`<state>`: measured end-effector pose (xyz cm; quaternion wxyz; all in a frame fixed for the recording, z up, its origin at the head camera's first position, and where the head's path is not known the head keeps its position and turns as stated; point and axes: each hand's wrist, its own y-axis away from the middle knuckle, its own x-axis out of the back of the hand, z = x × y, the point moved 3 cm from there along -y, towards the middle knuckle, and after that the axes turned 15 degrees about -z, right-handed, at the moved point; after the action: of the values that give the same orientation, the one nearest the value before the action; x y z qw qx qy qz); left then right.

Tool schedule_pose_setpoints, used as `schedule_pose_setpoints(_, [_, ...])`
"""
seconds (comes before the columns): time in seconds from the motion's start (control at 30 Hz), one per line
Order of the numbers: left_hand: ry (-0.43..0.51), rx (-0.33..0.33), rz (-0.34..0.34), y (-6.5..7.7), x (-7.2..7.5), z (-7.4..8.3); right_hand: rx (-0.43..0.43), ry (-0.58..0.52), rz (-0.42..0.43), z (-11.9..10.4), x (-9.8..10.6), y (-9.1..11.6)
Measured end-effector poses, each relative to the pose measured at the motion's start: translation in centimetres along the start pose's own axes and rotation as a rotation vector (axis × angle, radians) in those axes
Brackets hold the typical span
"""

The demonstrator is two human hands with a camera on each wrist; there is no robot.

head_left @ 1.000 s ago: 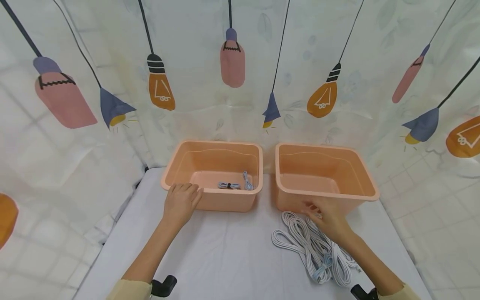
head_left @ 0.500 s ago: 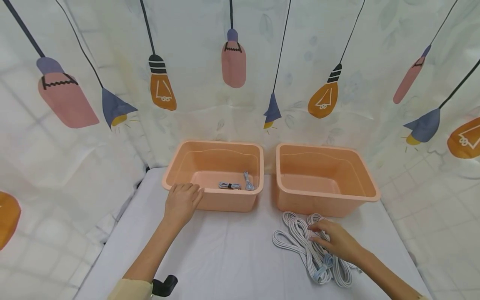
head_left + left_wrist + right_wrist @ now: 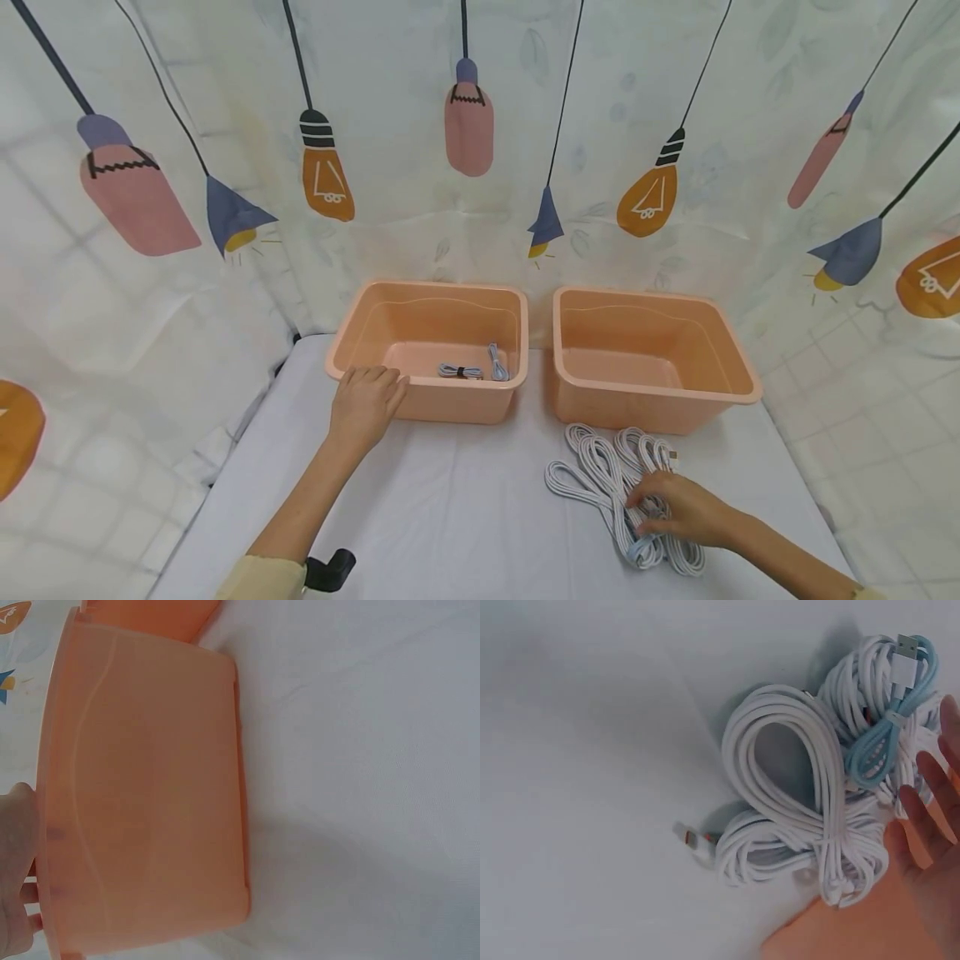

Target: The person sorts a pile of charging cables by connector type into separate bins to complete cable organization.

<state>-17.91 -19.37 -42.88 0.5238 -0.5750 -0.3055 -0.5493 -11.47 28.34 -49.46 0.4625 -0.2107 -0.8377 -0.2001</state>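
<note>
My left hand [image 3: 363, 408] grips the front rim of the left peach plastic bin [image 3: 450, 402], its fingers hooked over the edge; the left wrist view shows the bin's outer wall [image 3: 150, 787] beside the hand. Two small tied grey cables [image 3: 460, 372] lie inside that bin. Above a pile of bundled white cables [image 3: 596, 467], my right hand [image 3: 678, 507] hovers with fingers spread and loosely bent, holding nothing. In the right wrist view, a light blue cable [image 3: 871, 754] with a USB plug [image 3: 905, 661] lies on top of the white bundles, close to the fingertips.
A second peach bin [image 3: 637, 404] stands right of the first, just behind the cable pile, with a narrow gap between the bins. Both rest on a white-covered table [image 3: 465, 500]. A patterned curtain [image 3: 405, 125] hangs behind and around the table.
My right hand has drawn back from the front of the right bin toward me, over the nearer part of the cable pile. The left hand has stayed on the rim.
</note>
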Motion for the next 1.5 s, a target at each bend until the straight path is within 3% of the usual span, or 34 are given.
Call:
schedule_pose_setpoints(0.23, [-0.004,-0.006,0.014,0.1,0.0,-0.1,0.083,-0.035,-0.082,0.6,-0.1,-0.2])
schedule_pose_setpoints(0.43, [-0.005,-0.004,0.002,0.0,-0.1,-0.1,0.053,-0.105,-0.165,1.5,-0.8,-0.2])
schedule_pose_setpoints(0.53, [-0.011,0.004,-0.016,0.0,-0.1,-0.1,0.096,-0.125,-0.157,2.3,-1.4,-0.1])
schedule_pose_setpoints(0.67, [-0.016,0.01,-0.027,0.0,-0.1,-0.1,0.24,-0.09,-0.09,3.6,-2.2,-0.1])
schedule_pose_setpoints(0.73, [-0.017,0.011,-0.027,0.0,0.0,0.0,0.256,-0.087,-0.077,3.8,-2.3,-0.1])
schedule_pose_setpoints(1.0, [-0.022,0.01,-0.018,0.0,-0.2,-0.1,0.147,-0.143,-0.101,1.8,-0.5,-0.4])
schedule_pose_setpoints(1.23, [-0.021,0.013,-0.028,0.0,-0.2,-0.2,0.149,-0.122,-0.051,1.4,0.2,-0.5])
schedule_pose_setpoints(1.5, [-0.021,0.0,-0.008,-0.1,-0.2,-0.2,0.052,-0.103,-0.005,0.8,1.8,-1.3])
